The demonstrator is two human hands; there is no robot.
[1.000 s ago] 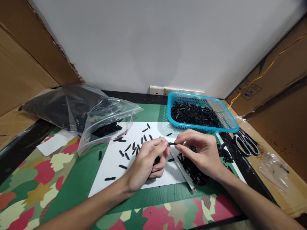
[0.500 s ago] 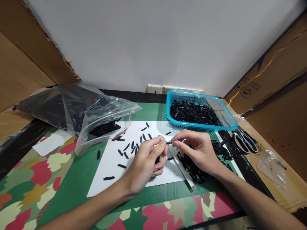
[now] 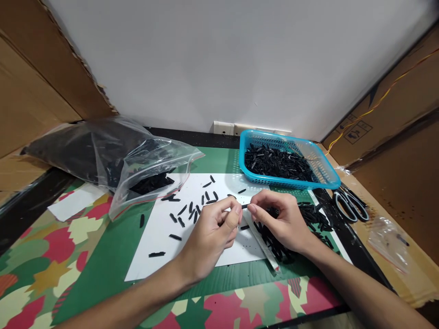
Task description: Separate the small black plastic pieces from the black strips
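Left hand point(image 3: 212, 230) and right hand point(image 3: 279, 219) together, both pinching one small black piece point(image 3: 244, 206) over white paper point(image 3: 161, 246); blue basket point(image 3: 324, 171), scissors point(image 3: 350, 205), plastic bag point(image 3: 113, 160) around. Hands slightly lower than before.

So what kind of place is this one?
Likely a small home or workshop bench for piecework: cardboard sheets wall it in, with a blue basket and plastic bag full of small black parts.

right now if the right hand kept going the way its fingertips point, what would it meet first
The right hand points left, pinching a small black piece. Straight on, it would meet the left hand's fingertips, which grip the same piece; barely a gap shows between them, though depth is hard to judge.
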